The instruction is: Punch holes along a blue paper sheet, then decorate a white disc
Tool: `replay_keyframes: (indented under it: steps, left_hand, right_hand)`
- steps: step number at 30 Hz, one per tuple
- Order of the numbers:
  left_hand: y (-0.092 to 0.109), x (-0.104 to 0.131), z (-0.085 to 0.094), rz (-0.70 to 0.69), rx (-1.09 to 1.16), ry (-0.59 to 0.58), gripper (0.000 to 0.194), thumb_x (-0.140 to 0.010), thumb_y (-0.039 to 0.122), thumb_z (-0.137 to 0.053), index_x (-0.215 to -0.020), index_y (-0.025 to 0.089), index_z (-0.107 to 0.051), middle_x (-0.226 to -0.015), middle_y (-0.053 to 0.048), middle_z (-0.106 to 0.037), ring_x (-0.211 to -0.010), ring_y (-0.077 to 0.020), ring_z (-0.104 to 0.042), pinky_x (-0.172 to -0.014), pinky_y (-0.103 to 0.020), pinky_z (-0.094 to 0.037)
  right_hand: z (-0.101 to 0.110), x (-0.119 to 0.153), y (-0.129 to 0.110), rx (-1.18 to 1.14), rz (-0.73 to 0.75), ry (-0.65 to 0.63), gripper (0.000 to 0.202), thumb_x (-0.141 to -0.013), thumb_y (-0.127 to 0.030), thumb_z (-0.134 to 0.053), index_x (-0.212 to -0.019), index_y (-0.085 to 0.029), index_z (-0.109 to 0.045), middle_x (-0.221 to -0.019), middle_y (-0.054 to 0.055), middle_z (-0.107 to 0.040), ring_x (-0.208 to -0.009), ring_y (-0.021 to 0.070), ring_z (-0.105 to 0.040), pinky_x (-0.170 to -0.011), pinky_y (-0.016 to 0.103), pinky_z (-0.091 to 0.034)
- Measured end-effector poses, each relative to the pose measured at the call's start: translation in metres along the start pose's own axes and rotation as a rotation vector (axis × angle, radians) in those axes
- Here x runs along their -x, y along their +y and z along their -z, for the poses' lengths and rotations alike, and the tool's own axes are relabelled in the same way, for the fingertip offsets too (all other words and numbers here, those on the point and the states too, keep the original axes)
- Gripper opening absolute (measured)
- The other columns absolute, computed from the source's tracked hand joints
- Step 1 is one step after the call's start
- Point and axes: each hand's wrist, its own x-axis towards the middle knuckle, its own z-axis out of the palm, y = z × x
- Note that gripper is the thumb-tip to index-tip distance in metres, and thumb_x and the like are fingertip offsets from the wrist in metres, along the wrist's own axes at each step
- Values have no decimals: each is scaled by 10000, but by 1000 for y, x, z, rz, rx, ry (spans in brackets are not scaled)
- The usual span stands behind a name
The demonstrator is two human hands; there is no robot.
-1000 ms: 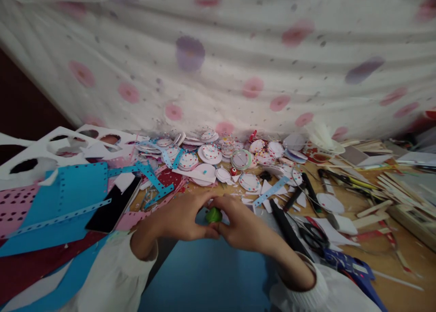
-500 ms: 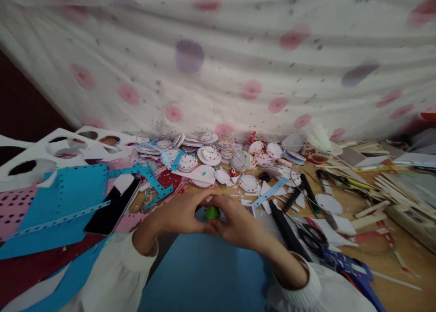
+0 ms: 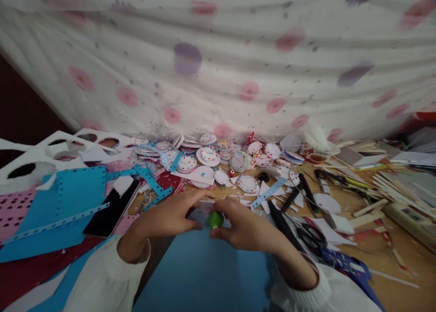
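Between the thumb and fingers of my right hand [image 3: 243,225] is a small round green object [image 3: 215,220], perhaps a ball of clay; its exact kind is unclear. My left hand [image 3: 175,214] is just to the left of it, thumb and fingers apart, holding nothing. Both hands are over the far end of a blue mat [image 3: 204,271]. Past the fingertips lie many white paper discs dotted with coloured beads or pins [image 3: 208,155].
On the left are a black phone [image 3: 109,212], blue dotted sheets [image 3: 81,189] and a white board with cut-out holes [image 3: 41,155]. Scissors [image 3: 311,237], a blue glue gun [image 3: 350,266] and thin wooden sticks [image 3: 402,194] lie on the right. A flowered curtain [image 3: 221,66] hangs behind.
My hands were together around the green object; now the left has drawn away to the left and opened. The right keeps the green object, slightly nearer to me.
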Motion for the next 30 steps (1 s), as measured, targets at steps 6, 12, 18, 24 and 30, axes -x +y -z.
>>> replay_keyframes:
  steps: [6,12,18,24,30]
  left_hand:
    - [4,1,1,-6,11,-8,667,-733,144,-630,-1357,313,-466,-1287,-8,-619,-1096,-232,-599,-875,-309,-475]
    - [8,1,4,-15,21,-5,606,-733,122,-612,-1308,284,-513,-1286,-30,-618,-1161,-246,-576,-950,-338,-459]
    - [7,1,4,-12,45,3,626,-742,128,-612,-1334,293,-493,-1290,-23,-619,-1160,-242,-578,-950,-334,-462]
    - [7,1,2,-18,40,1,597,-729,135,-637,-1299,273,-522,-1237,-20,-645,-1067,-231,-614,-895,-309,-475]
    - [11,0,4,-22,56,12,648,-720,108,-612,-1325,311,-497,-1308,-4,-610,-1152,-232,-581,-934,-319,-462]
  right_hand:
    - [-2,0,0,-27,34,13,248,-731,-164,-728,-967,-160,-651,-978,86,-641,-940,223,-569,-824,352,-435]
    - [0,-2,4,-43,69,0,286,-733,-139,-706,-1011,-176,-652,-1000,80,-656,-962,227,-586,-826,350,-442]
    - [2,-1,4,-93,84,-10,300,-739,-172,-708,-1035,-192,-667,-959,58,-673,-896,206,-603,-783,322,-451]
    - [0,-1,3,-101,107,32,316,-721,-160,-728,-1029,-194,-670,-987,63,-678,-909,203,-603,-792,316,-445]
    - [-5,-2,3,-48,110,97,233,-702,-142,-736,-919,-193,-671,-896,46,-671,-854,194,-595,-749,305,-431]
